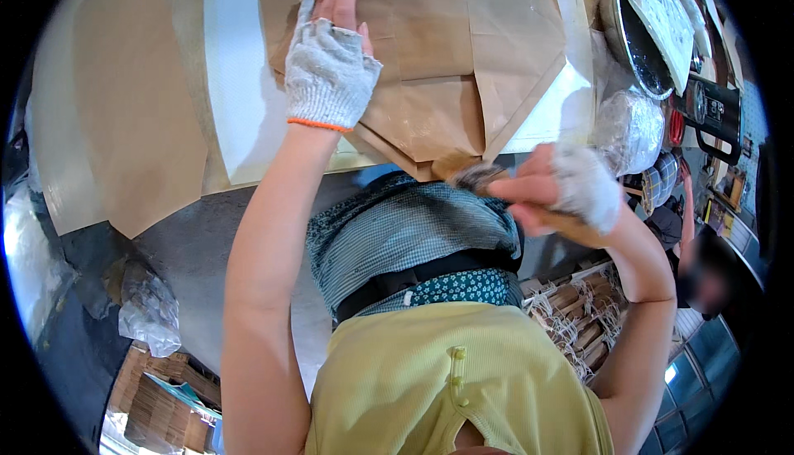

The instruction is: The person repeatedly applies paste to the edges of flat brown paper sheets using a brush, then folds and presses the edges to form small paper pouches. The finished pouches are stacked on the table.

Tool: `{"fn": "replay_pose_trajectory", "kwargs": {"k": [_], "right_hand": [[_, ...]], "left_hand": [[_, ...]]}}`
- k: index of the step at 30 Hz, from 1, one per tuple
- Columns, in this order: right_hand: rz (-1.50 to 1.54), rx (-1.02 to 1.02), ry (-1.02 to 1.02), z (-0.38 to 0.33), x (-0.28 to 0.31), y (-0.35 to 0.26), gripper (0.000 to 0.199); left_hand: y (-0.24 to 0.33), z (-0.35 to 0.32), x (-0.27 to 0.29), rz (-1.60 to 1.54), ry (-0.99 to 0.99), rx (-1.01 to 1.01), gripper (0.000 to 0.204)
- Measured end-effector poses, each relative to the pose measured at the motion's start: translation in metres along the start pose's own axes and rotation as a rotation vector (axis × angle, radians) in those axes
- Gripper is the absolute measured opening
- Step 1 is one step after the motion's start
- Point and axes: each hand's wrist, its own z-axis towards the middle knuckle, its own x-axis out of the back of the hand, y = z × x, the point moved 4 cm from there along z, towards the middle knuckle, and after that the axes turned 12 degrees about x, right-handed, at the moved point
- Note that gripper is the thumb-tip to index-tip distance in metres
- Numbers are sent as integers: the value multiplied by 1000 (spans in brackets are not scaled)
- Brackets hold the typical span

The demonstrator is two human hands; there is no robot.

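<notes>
Left hand: It lies flat and open on the brown paper, fingers close together and pointing away from the body. It wears a pale knit glove with bare fingertips and an orange edge at the wrist.
Right hand: It is well apart from the left one, closed around a brush, in a pale glove too.
Brush: Its tan hairs are at the near edge of the paper. It is hard to tell how hard they press.
Brown paper: It lies folded on the table in front of the person, under the left hand, with flaps and slanted sides.
White sheet: It is under the brown paper and shows on both sides.
Big paper: More brown paper hangs over the table edge on the left.
Right side of the table: A clear plastic bundle sits near a round pan and a black jug.
Clothes: A yellow top and a blue-green checked cloth.
Farther off: A plastic bag is low on the left. Another person is at the right.
</notes>
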Motion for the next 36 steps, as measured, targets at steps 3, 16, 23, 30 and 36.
{"fn": "replay_pose_trajectory", "kwargs": {"k": [3, 16, 23, 30, 36], "right_hand": [[-343, -58, 131, -15, 11, 19, 38], [-222, -164, -11, -23, -17, 23, 17], [-119, 15, 24, 13, -18, 11, 41], [583, -183, 304, 11, -17, 25, 11], [229, -668, 856, 31, -6, 101, 27]], "left_hand": [[-1, 6, -2, 28, 6, -3, 37], [7, 4, -4, 136, -26, -28, 39], [5, 9, 2, 140, -58, 38, 44], [12, -27, 21, 133, -150, 13, 51], [19, -41, 24, 44, -209, 78, 51]]}}
